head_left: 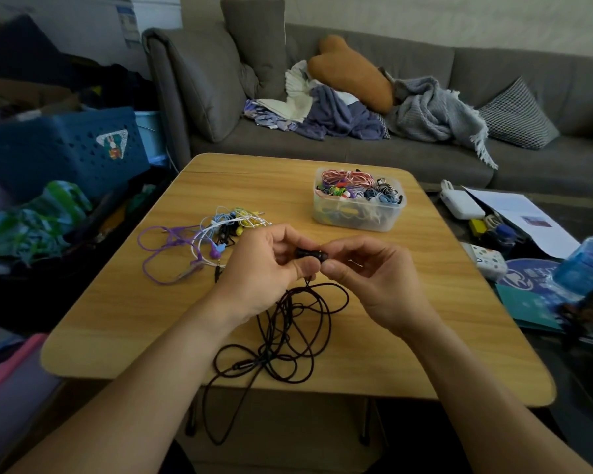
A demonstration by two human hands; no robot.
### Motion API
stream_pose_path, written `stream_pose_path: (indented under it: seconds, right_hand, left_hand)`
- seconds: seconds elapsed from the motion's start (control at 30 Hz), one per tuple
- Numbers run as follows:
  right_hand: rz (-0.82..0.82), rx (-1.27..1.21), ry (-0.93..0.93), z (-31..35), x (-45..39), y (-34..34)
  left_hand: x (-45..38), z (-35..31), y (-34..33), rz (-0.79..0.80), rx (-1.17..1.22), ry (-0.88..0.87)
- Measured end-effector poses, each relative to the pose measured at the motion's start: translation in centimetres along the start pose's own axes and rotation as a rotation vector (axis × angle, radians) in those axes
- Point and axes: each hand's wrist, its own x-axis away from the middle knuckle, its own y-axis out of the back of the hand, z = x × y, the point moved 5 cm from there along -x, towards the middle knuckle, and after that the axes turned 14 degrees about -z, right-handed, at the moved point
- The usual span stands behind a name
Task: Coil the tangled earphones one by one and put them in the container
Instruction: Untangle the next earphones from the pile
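My fingers point(308, 265) pinch black earbuds point(311, 254) | tangled pile point(216, 234) left on desk point(425, 302) | filled container point(358, 200) beyond.

home living room | grey sofa point(356, 145), blankets point(432, 111) | wooden table point(151, 319)

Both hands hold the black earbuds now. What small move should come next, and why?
Probably start winding the black cord around the left hand fingers: both hands pinch the black earbuds together, right hand too, while the cord hangs loose and uncoiled over the table edge.
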Motion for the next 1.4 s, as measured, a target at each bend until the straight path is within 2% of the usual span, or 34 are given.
stream_pose_path:
  seconds: [0.27,0.57,0.67,0.83,0.93,1.03,1.17,1.27,1.4]
  right_hand:
    - [0.010,0.101,0.061,0.5,0.2,0.1]
    - [-0.014,0.149,0.107,0.5,0.3,0.0]
    - [-0.024,0.138,0.047,0.3,0.3,0.0]
    - [-0.016,0.088,-0.196,-1.1,0.1,0.5]
    - [-0.029,0.067,-0.231,-1.2,0.1,0.7]
    - [-0.104,0.051,-0.234,-0.9,0.0,0.8]
    - [-0.067,0.471,-0.081,0.1,0.7,0.3]
    - [0.021,0.737,-0.116,0.4,2.7,-2.2]
    - [0.188,0.937,-0.147,-0.3,5.6,-6.4]
  left_hand:
    - [0.2,0.6,-0.1,0.061,0.011,0.114]
    - [0.3,1.5,-0.2,0.073,0.192,0.350]
    - [0.3,1.1,-0.1,0.039,0.097,0.217]
    - [0.1,0.3,-0.1,0.015,-0.172,-0.092]
    - [0.3,0.2,-0.4,0.025,-0.206,-0.161]
    - [-0.1,0.5,-0.2,0.009,-0.219,-0.158]
    - [-0.9,1.2,0.7,-0.056,-0.246,-0.097]
    - [-1.5,2.1,1.6,-0.116,-0.311,-0.072]
    - [-1.7,1.9,2.7,-0.145,-0.574,-0.145]
